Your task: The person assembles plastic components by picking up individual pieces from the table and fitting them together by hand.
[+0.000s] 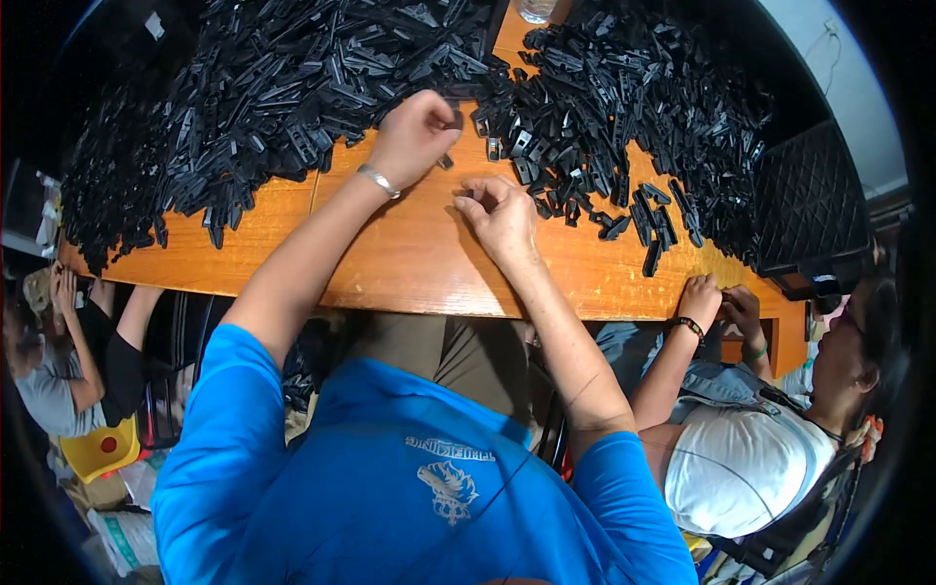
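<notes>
My left hand (417,136), with a silver bracelet at its wrist, hovers at the near edge of a large heap of black plastic parts (292,88). Its fingers are curled in toward the thumb; something dark shows at their tips, too unclear to name. Just below it a small dark part (446,161) is seen against the wooden table (409,258). To the right, my right hand (502,216) is held low over the wood with thumb and forefinger brought together. Whatever lies between those fingertips is too small to make out. The hands are apart from each other.
A second heap of black parts (585,107) spreads at the right, with a few loose pieces (653,224) near its front. A black crate (811,210) stands at the right end. Co-workers sit on both sides; one person's hand (700,302) is at the table edge.
</notes>
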`<state>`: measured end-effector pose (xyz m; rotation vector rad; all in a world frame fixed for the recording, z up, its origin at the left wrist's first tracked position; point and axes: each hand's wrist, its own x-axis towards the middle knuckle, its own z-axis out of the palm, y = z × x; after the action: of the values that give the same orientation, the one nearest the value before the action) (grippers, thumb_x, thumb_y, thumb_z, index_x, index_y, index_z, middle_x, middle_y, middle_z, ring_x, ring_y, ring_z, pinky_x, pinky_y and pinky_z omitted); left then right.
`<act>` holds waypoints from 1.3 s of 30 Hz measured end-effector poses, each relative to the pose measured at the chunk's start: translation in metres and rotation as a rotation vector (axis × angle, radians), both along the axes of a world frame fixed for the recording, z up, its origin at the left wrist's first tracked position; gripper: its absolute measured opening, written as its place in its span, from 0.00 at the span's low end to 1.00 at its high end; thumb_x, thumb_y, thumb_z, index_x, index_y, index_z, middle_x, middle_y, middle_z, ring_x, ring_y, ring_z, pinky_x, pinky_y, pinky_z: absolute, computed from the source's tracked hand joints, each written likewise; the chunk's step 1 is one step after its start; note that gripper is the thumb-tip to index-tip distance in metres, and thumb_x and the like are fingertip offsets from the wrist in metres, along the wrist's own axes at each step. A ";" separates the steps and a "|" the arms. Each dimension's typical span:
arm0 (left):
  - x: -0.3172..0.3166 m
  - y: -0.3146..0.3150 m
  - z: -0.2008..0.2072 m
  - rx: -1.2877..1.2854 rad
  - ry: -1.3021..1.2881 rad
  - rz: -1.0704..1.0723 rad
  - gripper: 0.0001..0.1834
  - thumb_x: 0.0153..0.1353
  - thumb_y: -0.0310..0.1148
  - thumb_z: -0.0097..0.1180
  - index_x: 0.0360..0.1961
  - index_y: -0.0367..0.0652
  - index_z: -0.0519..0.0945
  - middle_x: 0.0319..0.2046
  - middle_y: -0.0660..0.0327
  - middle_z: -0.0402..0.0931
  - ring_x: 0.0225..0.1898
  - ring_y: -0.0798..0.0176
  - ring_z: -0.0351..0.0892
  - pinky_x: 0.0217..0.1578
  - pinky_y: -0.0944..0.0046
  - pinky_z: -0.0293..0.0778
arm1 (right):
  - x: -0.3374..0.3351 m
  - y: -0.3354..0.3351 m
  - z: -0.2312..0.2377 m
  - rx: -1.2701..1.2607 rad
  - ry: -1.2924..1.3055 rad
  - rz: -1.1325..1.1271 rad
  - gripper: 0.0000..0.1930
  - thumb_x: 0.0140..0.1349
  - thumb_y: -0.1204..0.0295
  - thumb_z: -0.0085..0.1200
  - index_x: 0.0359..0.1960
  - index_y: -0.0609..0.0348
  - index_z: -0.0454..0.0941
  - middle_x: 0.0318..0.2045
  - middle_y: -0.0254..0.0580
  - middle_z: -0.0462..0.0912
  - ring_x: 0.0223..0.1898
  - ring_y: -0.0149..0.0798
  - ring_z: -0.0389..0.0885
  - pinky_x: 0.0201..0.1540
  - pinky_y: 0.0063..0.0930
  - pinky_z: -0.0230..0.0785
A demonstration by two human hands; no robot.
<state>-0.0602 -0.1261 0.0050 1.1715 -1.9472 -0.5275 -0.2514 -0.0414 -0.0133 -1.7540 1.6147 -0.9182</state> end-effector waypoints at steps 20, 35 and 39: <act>0.080 0.105 -0.037 0.060 -0.075 0.189 0.12 0.56 0.29 0.75 0.42 0.42 0.90 0.40 0.58 0.82 0.48 0.50 0.79 0.49 0.52 0.76 | 0.038 -0.007 0.008 -0.302 0.294 0.312 0.15 0.53 0.73 0.79 0.41 0.63 0.90 0.38 0.47 0.86 0.36 0.50 0.88 0.39 0.41 0.80; 0.131 0.140 0.006 0.423 -0.267 0.095 0.11 0.55 0.30 0.74 0.39 0.41 0.89 0.37 0.55 0.80 0.44 0.48 0.82 0.46 0.51 0.78 | 0.066 -0.001 -0.001 -0.257 0.257 0.699 0.11 0.56 0.68 0.73 0.41 0.52 0.91 0.38 0.45 0.86 0.42 0.56 0.86 0.43 0.46 0.80; 0.198 0.175 0.052 0.475 -0.346 -0.003 0.13 0.61 0.26 0.66 0.47 0.40 0.87 0.41 0.53 0.82 0.48 0.48 0.84 0.50 0.52 0.79 | 0.048 0.008 0.011 -0.324 0.184 0.538 0.14 0.59 0.73 0.70 0.47 0.54 0.89 0.44 0.44 0.84 0.42 0.56 0.86 0.45 0.46 0.80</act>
<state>0.1380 0.0487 0.0570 1.6445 -2.1807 -0.8694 -0.2036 -0.0332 -0.0019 -2.3949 1.0334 -0.7979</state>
